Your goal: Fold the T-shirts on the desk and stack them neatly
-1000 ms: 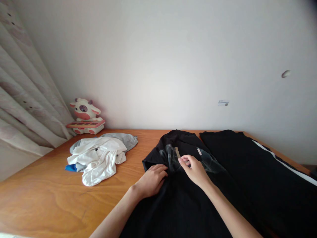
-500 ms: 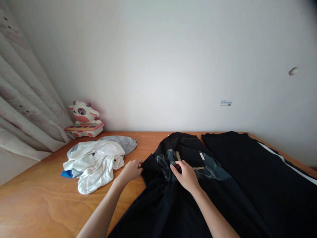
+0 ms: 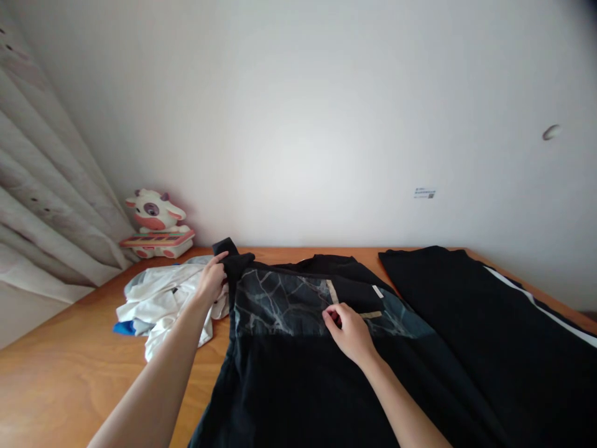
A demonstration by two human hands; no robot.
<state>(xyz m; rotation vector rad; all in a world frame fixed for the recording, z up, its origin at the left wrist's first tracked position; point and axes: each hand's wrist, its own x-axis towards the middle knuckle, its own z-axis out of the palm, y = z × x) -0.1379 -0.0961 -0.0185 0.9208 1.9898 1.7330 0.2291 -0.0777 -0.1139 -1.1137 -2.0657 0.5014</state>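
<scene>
A black shirt (image 3: 289,373) with a dark grey, marble-patterned band (image 3: 280,302) and beige strips spreads over the wooden table in front of me. At its far left corner, my left hand (image 3: 214,277) is closed on a bunched, sleeve-like part of the fabric, held up a little over the white clothes. My right hand (image 3: 347,330) rests at the middle of the band, beside a beige strip. Its thumb and fingers are curled together; whether cloth is pinched between them is hidden. The fabric around those fingertips lies fairly flat.
A crumpled pile of white and grey clothes (image 3: 158,295) with a blue bit lies at the left. Behind it stands a cow-shaped toy keyboard (image 3: 156,227). Another black garment (image 3: 466,311) with a white stripe lies flat at the right. A curtain (image 3: 51,199) hangs at the left.
My left hand has moved left and away from me, drawing the shirt's bunched left side out flat, so the patterned band now shows. My right hand stays nearly in place.
</scene>
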